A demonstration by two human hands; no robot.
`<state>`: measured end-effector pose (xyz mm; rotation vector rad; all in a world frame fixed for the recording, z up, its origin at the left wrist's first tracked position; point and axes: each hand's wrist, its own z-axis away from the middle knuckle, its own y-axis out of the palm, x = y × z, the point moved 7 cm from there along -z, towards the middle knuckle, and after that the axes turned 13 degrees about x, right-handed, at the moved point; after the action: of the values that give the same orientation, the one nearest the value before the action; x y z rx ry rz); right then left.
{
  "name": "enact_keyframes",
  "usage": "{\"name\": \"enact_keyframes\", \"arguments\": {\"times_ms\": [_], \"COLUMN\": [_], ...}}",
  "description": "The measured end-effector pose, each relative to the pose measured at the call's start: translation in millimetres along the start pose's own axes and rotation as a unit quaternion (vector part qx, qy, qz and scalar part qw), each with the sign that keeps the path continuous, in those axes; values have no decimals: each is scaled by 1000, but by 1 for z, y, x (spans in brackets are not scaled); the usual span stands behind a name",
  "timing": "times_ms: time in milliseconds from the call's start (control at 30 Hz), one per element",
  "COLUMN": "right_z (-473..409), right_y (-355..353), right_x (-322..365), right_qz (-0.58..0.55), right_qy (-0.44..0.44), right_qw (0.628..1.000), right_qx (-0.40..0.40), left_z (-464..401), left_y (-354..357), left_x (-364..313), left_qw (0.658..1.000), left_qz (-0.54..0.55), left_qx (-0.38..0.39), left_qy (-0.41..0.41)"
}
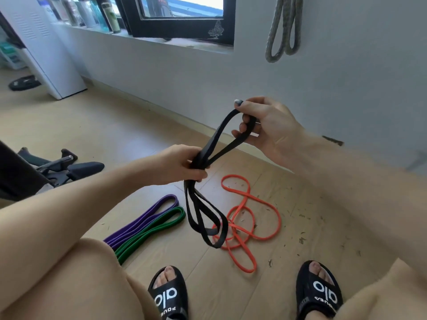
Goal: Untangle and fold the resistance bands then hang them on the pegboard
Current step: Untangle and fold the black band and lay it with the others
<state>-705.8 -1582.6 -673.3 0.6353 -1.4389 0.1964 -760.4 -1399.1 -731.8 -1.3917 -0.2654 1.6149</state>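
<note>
the flat black rubber resistance band point(204, 213) hangs in the air between my hands, above the floor and in front of my knees. my left hand point(182, 165) is closed in a fist around its gathered middle, where several strands bunch together. above that fist one loop rises to my right hand point(261, 125), whose thumb and curled fingers pinch the top of the loop. below the fist two longer loops dangle down, their ends hanging over the tangled orange band.

that thin orange rubber resistance band point(249, 218) lies on the pale wood-plank floor point(92, 135) in loose crossing coils, just ahead of my right foot. to its left a purple flat resistance band point(147, 218) and a green flat resistance band point(157, 229) lie folded lengthwise, side by side and touching, partly hidden under my left knee.

i wear black slide sandals with white lettering point(169, 294), one on each foot, at the bottom of the view. a grey braided band point(283, 28) hangs in two loops on the light grey wall point(346, 77), up to the right. left of it is a black-framed window point(180, 17) with bottles lined along the sill. black exercise equipment point(64, 167) sits on the floor at the left, and a white cabinet point(44, 47) stands in the far left corner.
</note>
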Motion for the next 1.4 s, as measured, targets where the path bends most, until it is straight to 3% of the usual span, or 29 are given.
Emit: {"name": "enact_keyframes", "arguments": {"times_ms": [67,133,367,567,800,1033,1200,1400], "right_z": [-4,-9,-42,-57,-72,-73,-85,-87], "right_y": [15,31,64,83,72,47,33,23], "right_x": [-11,-26,-93,-218,-346,-443,-478,-501], "right_qz": [3,3,7,24,58,136,214,320], "right_qy": [19,43,105,210,317,379,379,327], "right_qw": [999,998,994,977,946,915,900,888], "right_qx": [26,51,42,40,-17,-34,18,43], "left_z": [14,36,113,148,206,212,229,223], "left_y": [-4,-6,43,123,220,271,306,309], "left_x": [14,36,155,241,339,392,428,418], "left_qw": [997,997,983,964,904,897,867,870], "left_qz": [-69,-59,102,117,224,152,114,1], "left_qx": [2,8,27,49,51,78,72,-46], "left_qy": [-27,-50,-151,-233,-359,-406,-479,-490]}}
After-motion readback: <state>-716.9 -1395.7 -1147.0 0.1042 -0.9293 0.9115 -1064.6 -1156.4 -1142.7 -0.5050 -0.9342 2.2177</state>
